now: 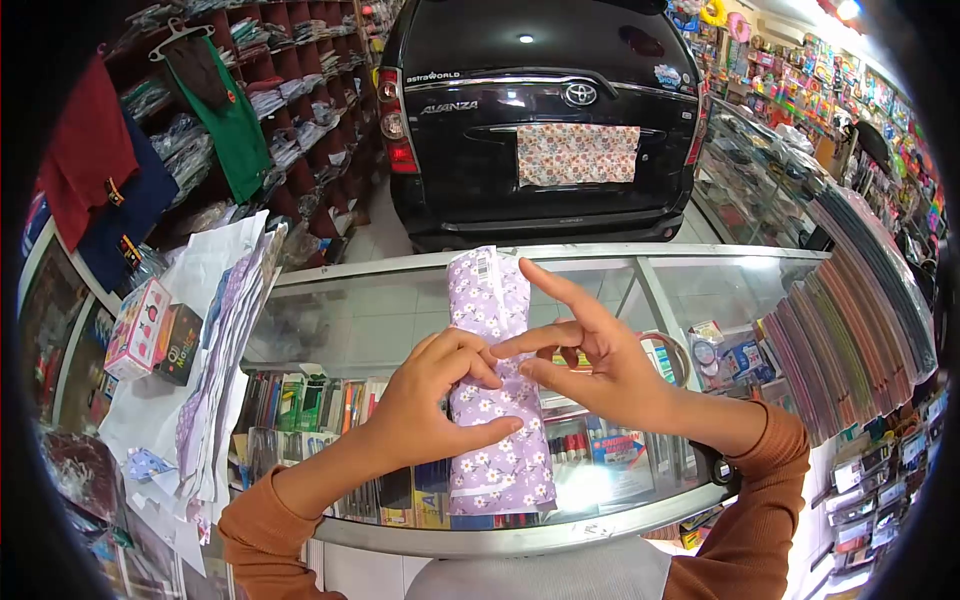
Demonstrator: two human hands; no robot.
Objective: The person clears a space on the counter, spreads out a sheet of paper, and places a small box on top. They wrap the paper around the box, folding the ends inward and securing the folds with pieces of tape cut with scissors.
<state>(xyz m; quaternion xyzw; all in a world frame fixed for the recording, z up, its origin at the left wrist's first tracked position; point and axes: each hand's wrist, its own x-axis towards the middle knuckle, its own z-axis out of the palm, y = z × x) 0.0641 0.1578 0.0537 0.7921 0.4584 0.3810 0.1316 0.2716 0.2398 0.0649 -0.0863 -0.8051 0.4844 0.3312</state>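
A long package wrapped in purple paper with white flowers [498,455] lies lengthwise on the glass counter, a barcode sticker [484,268] near its far end. My left hand [435,395] is over the package's left side, fingers curled and thumb held apart from them. From the right, my right hand [605,370] reaches over the package with one finger stretched out and a gap between thumb and index finger. The index fingertips of both hands nearly meet above the paper. Whether a small piece of something is between them, I cannot make out.
The glass counter [350,290] displays books and stationery. Left are stacked paper sheets [225,330] and a small pink box [138,325]. A clear ring, like a tape roll [680,352], sits right, near stacked folders [850,340]. A black car [545,60] stands beyond the counter.
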